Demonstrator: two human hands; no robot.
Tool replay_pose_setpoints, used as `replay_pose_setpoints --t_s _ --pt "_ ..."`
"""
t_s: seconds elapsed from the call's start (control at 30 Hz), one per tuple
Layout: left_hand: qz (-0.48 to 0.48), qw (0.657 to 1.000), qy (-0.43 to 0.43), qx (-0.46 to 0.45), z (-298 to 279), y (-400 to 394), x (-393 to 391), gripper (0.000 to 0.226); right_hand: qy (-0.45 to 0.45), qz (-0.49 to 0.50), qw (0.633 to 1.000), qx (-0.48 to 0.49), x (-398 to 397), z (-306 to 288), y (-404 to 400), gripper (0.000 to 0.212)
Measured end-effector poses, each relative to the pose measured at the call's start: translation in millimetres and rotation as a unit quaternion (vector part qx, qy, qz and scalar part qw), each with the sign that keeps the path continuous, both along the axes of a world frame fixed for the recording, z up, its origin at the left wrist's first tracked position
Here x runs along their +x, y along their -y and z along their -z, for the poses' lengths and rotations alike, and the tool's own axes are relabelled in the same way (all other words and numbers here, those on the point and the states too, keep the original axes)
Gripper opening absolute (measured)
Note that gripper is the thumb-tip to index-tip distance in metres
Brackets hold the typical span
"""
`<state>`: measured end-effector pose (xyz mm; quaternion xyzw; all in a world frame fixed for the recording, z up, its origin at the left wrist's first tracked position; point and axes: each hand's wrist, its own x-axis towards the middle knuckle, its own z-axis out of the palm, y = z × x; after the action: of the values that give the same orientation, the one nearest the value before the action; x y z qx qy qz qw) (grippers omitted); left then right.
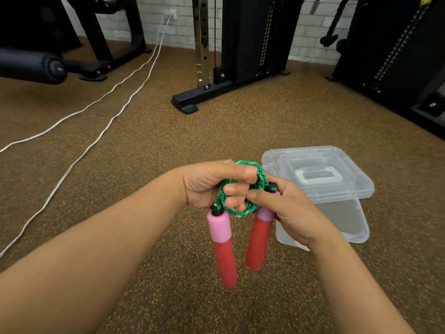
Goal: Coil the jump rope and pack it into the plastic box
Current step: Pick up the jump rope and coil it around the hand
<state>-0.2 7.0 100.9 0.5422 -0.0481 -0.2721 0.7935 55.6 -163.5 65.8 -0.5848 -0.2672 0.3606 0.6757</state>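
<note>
The jump rope has a green braided cord (261, 175) wound into a small tight coil. My left hand (212, 184) has its fingers through the coil and grips it. Two pink-and-red foam handles hang down from it: the left handle (222, 247) dangles free, while my right hand (291, 208) pinches the top of the right handle (258, 239) where it meets the cord. The clear plastic box (346, 222) stands on the floor just right of my hands, with its lid (317, 174) on top.
I am over a brown speckled rubber gym floor (168, 145). Two white cables (115, 102) run across it at left. A black weight machine base (190, 102) stands ahead, a padded bench roller (36, 66) at far left, and more black equipment (397, 56) at right.
</note>
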Motion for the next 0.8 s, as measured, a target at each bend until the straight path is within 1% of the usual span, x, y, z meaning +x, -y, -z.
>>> replay_pose_setpoints --t_s 0.03,0.1,0.17,0.27,0.33,0.4,0.47,0.53,0.6,0.63,0.7,0.77,0.8 --pt "0.006 1.0 0.007 0.012 3 -1 0 0.025 0.007 0.018 1.0 -0.018 1 1 0 0.028" --pt "0.006 0.999 0.001 0.033 8 -2 0 0.021 0.028 0.045 0.997 -0.057 1 3 -1 0.024" --pt "-0.029 0.998 -0.016 0.05 12 -6 1 0.021 0.053 0.072 0.992 -0.093 1 7 -3 0.023" --pt "-0.094 0.993 -0.041 0.065 16 -10 2 0.021 0.08 0.134 0.98 -0.125 2 11 -7 0.016" --pt "-0.131 0.987 -0.043 0.084 17 -7 5 0.028 0.091 0.165 0.973 -0.132 2 14 -11 0.017" --pt "-0.175 0.976 -0.041 0.125 17 -1 7 0.028 0.1 0.202 0.965 -0.136 2 18 -15 0.016" --pt "-0.21 0.958 -0.027 0.192 16 7 11 0.025 0.091 0.235 0.96 -0.125 3 20 -17 0.018" --pt "-0.239 0.925 0.016 0.295 15 11 16 0.022 0.086 0.26 0.956 -0.108 4 19 -18 0.018" --pt "-0.268 0.87 0.07 0.407 13 15 20 0.022 0.098 0.274 0.951 -0.103 3 19 -17 0.015" --pt "-0.285 0.842 0.096 0.448 12 17 21 0.024 0.103 0.281 0.949 -0.097 3 20 -17 0.014" --pt "-0.314 0.798 0.141 0.496 8 24 22 0.029 0.098 0.291 0.948 -0.078 3 21 -17 0.014" --pt "-0.329 0.77 0.169 0.521 5 31 22 0.034 0.087 0.29 0.951 -0.063 2 22 -15 0.016" --pt "-0.335 0.76 0.176 0.528 3 32 22 0.035 0.08 0.281 0.955 -0.055 1 24 -14 0.021"
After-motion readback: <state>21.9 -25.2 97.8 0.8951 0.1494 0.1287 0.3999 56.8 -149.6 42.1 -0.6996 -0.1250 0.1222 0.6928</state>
